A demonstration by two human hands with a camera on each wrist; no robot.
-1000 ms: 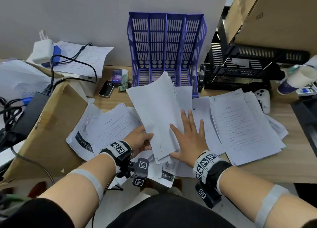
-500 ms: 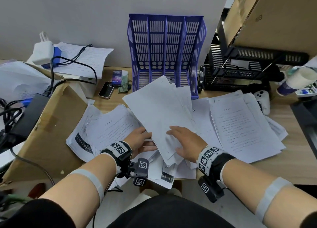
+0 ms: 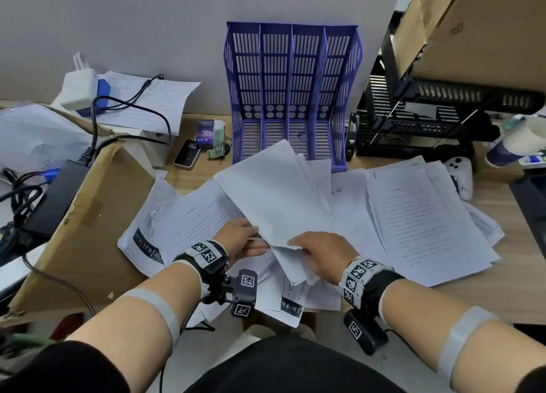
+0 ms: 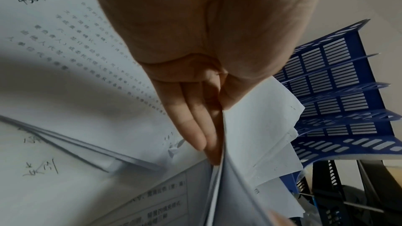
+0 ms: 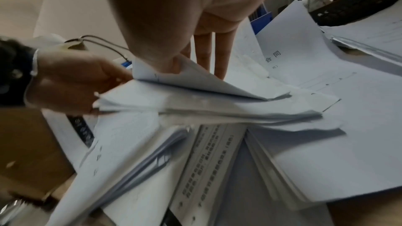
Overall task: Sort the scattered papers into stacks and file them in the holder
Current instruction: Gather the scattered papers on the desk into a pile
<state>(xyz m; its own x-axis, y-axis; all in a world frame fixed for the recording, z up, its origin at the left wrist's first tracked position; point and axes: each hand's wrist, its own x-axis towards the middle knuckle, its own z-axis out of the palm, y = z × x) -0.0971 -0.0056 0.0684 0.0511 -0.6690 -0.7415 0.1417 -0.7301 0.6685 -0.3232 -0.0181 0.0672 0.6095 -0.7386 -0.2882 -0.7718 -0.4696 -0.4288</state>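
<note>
Between the hands, a sheaf (image 3: 277, 197) tilts up off the desk (image 3: 499, 289); the left hand (image 3: 240, 239) pinches its near-left edge, the right hand (image 3: 320, 252) grips its near corner. Beyond the fingertips stands the holder (image 3: 291, 76), with loose papers (image 3: 425, 221) lying right of the right hand.

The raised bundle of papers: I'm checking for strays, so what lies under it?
Under the raised bundle, held by the left hand and right hand, lie more printed sheets on the desk. Anything deeper is covered.
</note>
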